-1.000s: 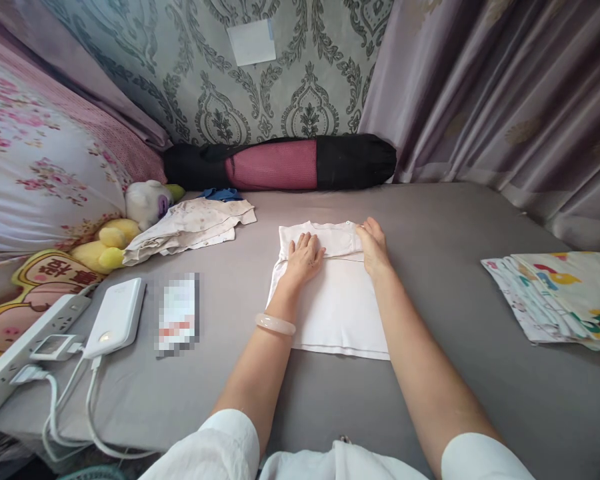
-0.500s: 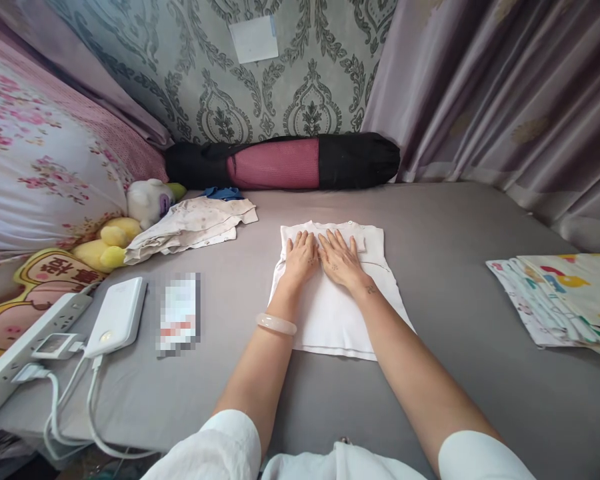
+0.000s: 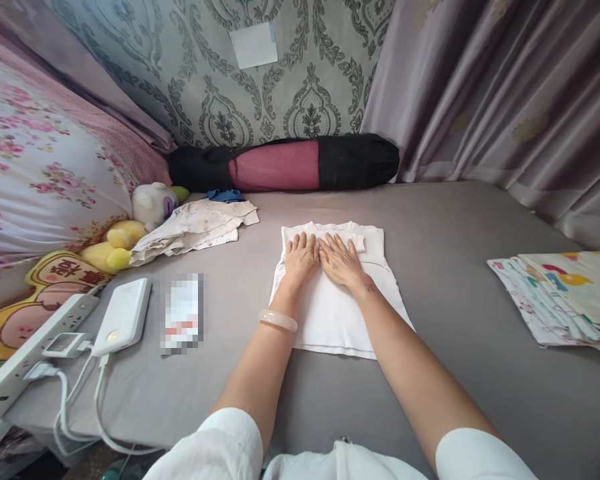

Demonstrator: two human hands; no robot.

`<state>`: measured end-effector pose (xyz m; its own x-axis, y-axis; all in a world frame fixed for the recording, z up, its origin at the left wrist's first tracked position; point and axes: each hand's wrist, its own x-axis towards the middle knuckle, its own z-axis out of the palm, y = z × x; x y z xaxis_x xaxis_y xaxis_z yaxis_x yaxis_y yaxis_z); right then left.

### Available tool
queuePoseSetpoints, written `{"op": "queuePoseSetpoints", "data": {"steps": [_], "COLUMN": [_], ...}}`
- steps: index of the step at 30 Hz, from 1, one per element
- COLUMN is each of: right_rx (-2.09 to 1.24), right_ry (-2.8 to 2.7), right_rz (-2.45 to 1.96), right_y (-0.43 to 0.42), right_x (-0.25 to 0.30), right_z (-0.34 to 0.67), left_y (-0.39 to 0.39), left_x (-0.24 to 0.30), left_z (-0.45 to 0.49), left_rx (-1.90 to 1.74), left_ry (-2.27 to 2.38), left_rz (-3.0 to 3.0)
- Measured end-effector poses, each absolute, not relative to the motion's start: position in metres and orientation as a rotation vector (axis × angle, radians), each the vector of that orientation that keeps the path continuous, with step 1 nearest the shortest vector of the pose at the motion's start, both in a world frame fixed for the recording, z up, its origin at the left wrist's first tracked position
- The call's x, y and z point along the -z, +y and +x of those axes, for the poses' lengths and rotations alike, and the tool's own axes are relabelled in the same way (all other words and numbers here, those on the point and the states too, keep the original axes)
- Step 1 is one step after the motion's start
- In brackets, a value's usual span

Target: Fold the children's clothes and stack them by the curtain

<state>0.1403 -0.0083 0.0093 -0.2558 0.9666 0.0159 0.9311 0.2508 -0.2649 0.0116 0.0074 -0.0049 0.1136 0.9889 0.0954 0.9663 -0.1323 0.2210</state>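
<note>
A white folded garment [image 3: 336,312] lies flat on the grey bed sheet [image 3: 430,220] in the middle of the view. My left hand [image 3: 301,258] rests palm down on its upper left part, fingers stretched out. My right hand [image 3: 339,259] lies flat right beside it, fingers spread, touching the left hand's side. Both hands press on the cloth and hold nothing. A pale bangle [image 3: 278,320] sits on my left wrist.
A cream patterned garment [image 3: 195,225] lies at the back left beside plush toys [image 3: 130,235]. A white power bank [image 3: 123,316], a power strip [image 3: 35,347] and cables sit front left. Folded colourful cloths [image 3: 560,293] lie at the right. A black and pink rolled bag [image 3: 285,163] lines the wall.
My right hand has moved from the garment's right top edge to lie flat beside my left hand, and the garment's right side is now folded out wider. Since half a second ago, nothing has moved.
</note>
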Motion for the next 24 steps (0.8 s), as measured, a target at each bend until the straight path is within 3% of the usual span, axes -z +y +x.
{"op": "queuePoseSetpoints", "data": {"steps": [6, 24], "right_rx": [-0.157, -0.245], "right_ry": [-2.208, -2.194], "right_rz": [-1.868, -1.987], "right_y": [-0.008, -0.003], "right_x": [-0.007, -0.003], "right_z": [0.144, 0.149], "left_y": [0.006, 0.038], "left_x": [0.005, 0.000], "left_z": [0.013, -0.009], "left_rx": [-0.286, -0.209], "left_ry": [1.995, 2.042], "left_rz": [2.291, 2.162]}}
